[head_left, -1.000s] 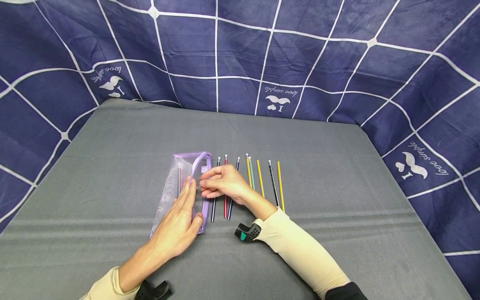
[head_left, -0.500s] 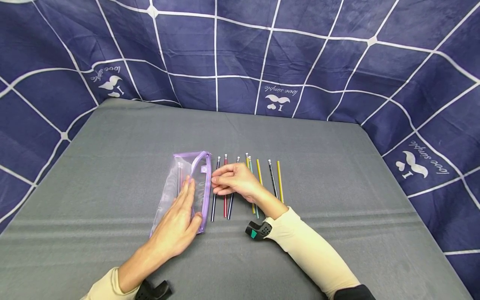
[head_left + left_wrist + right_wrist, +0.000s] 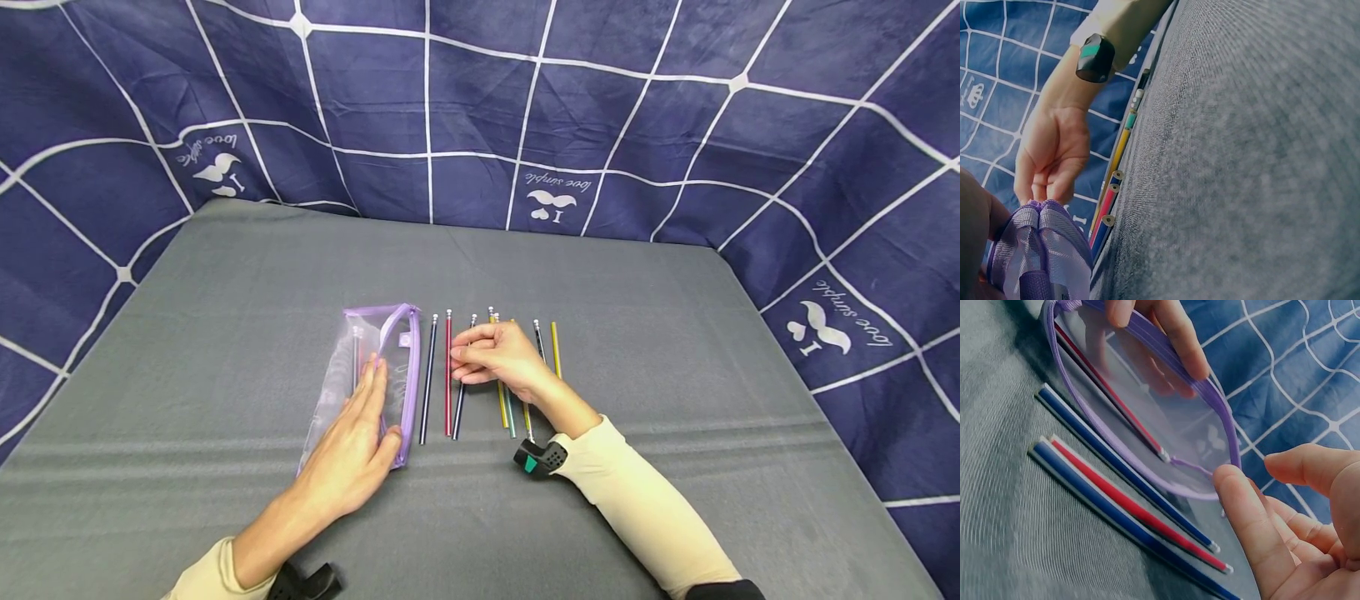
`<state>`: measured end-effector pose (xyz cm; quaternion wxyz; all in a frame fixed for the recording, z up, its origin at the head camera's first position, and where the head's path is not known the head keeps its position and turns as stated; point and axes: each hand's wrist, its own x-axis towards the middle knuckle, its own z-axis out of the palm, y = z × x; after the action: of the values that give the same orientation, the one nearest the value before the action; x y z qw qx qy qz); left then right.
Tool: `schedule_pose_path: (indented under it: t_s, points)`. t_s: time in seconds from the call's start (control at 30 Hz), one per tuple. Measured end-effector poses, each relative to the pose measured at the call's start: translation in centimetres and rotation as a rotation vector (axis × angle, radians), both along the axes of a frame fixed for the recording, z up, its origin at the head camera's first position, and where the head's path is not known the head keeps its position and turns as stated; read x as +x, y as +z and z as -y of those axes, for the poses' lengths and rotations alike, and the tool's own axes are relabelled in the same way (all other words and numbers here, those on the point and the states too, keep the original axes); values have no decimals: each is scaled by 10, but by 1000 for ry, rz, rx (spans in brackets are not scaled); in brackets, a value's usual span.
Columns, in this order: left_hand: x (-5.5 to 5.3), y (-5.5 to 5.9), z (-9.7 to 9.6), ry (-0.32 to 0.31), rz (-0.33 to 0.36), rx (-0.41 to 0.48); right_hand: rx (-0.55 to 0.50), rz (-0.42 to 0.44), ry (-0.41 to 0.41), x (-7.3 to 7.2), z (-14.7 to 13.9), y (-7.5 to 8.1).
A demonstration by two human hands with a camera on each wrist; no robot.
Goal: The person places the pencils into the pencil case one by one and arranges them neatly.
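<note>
In the head view, a see-through mesh pencil case point(image 3: 397, 392) with purple zip edging lies on the grey cloth. My left hand point(image 3: 348, 442) holds it down along its upper side, and the right wrist view shows the left fingers point(image 3: 1182, 344) over the rim of its gaping mouth. A red pencil point(image 3: 1107, 390) and a darker one lie inside. My right hand point(image 3: 498, 358) is just right of the case, above the row of pencils, holding nothing; its thumb and index finger stand apart. Under and beside it lie a red pencil point(image 3: 448, 383) and two dark blue ones.
Further right are yellow pencils point(image 3: 556, 346), a teal one point(image 3: 512, 417) and a black one point(image 3: 538, 335), partly covered by my right hand. Grey cloth point(image 3: 637, 317) covers the table, and a blue checked curtain point(image 3: 480, 100) hangs around its back and sides.
My right hand has moved right, away from the mouth of the pencil case to over the pencils. My left hand stays on the case.
</note>
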<state>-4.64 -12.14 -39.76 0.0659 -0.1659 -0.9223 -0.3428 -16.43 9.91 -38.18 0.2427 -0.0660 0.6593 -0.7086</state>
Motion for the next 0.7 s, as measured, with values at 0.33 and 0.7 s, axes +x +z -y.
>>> schedule_pose_path:
  t_s: [0.33, 0.7]
  points:
    - [0, 0, 1, 1, 1, -4, 16, -9, -35, -1, -17, 1]
    - [0, 1, 1, 1, 8, -4, 38, -24, -82, -4, -40, 0]
